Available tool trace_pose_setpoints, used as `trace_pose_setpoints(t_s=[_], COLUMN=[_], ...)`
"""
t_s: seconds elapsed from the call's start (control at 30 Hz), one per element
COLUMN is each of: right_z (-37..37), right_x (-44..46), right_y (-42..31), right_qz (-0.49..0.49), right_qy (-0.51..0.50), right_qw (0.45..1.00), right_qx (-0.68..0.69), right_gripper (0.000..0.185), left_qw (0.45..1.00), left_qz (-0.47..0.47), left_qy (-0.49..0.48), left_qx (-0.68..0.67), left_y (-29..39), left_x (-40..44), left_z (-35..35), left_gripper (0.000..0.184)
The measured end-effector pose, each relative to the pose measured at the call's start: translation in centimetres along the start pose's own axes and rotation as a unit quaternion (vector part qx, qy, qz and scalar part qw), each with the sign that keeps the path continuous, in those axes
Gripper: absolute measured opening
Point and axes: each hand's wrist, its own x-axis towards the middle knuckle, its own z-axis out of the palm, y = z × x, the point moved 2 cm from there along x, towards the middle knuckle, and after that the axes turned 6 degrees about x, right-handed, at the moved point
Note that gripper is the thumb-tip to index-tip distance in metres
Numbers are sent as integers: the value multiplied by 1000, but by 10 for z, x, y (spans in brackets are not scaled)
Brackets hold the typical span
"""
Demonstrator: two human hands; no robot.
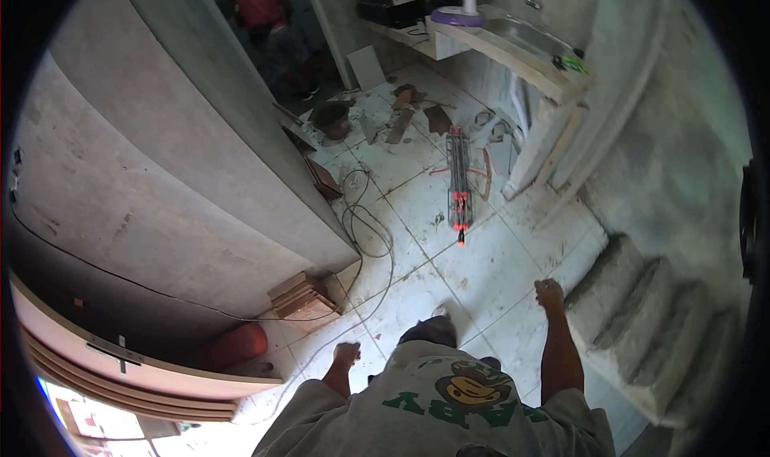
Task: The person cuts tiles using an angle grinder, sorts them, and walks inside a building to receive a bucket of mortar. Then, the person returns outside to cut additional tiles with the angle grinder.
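My left hand (347,353) hangs low at the left of my body, its fingers curled in; whether anything is inside is too small to tell. On the right, my right hand (549,293) is held out over the tiled floor (417,285), near the concrete steps, also with curled fingers and nothing plainly visible in it. Ahead on the floor lies a long red and black manual tile cutter (458,180). A stack of brown tiles (305,301) stands beyond my left hand, with a loose cable (391,240) looping past it.
Concrete steps (634,321) rise at the right. A black bucket (331,120) and broken tile pieces (399,126) lie farther ahead. A person in a red top (263,6) is in the doorway. A counter (513,48) holds a purple-based fan (459,16).
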Motion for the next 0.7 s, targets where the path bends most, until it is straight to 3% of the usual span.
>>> trace_pose_setpoints(t_s=[0.03, 0.07, 0.1, 0.13, 0.17, 0.2, 0.23, 0.27, 0.3, 0.33, 0.37, 0.43, 0.5, 0.53, 0.57, 0.6, 0.63, 0.67, 0.7], right_z=[1, 11, 13, 17, 17, 22, 16, 14, 15, 12, 16, 22, 27, 39, 46, 55, 56, 57, 69], right_x=[6, 37, 33, 57, 60, 78, 74, 81, 94, 102, 107, 151, 207, 244, 272, 310, 333, 339, 376], right_y=[-3, 30, 14, 54, 67, 109, 99, 117, 146, 117, 87, 59, 36, 20, -12, -21, -55, -103, -102], right_qz=[28, 39, 44, -109, -108, -44, -88, 13, -314, 31, 191, 112, 268, 104, 155, 30, -166, 45, -16], right_qy=[-15, -52, -94, -191, -225, -257, -331, -329, -380, -416, -354, -420, -327, -360, -288, -314, -321, -250, -339], right_qw=[999, 998, 993, 962, 949, 915, 878, 904, 771, 857, 855, 816, 895, 893, 931, 930, 900, 957, 932], right_qx=[-13, -22, -57, -162, -194, -308, -334, -272, -402, -303, -329, -381, -142, -248, -164, -188, -243, -143, -129], right_gripper=[34, 33, 34, 36, 40, 44, 46, 45, 45, 40, 33, 29, 32, 33, 33, 32, 31, 31, 32], left_qw=[995, 995, 971, 980, 978, 979, 966, 948, 946, 936, 923, 953, 955, 940, 918, 905, 890, 886, 908], left_qz=[91, 102, 230, 191, 151, 145, 195, 246, 244, 236, 222, 150, -16, -66, -115, -118, -124, -124, -116], left_qy=[-4, 12, 64, 17, -27, -22, 3, 30, 42, 81, 117, 163, 238, 239, 234, 223, 212, 218, 269], left_qx=[41, -7, 35, -54, -140, -142, -170, -198, -209, -249, -290, -207, -174, -234, -299, -342, -384, -390, -300], left_y=[10, 59, 92, 143, 199, 228, 259, 283, 294, 295, 289, 248, 208, 206, 217, 246, 268, 276, 281], left_x=[33, 38, 57, 37, -2, -19, -28, -28, -22, -17, -15, 22, 37, 30, 20, -2, -20, -14, -7], left_z=[19, 21, 24, 11, -12, -24, -35, -43, -47, -53, -54, -46, -18, -4, 7, 13, 20, 27, 33], left_gripper=[14, 16, 22, 26, 34, 34, 34, 35, 35, 34, 33, 31, 28, 29, 31, 29, 29, 29, 31])
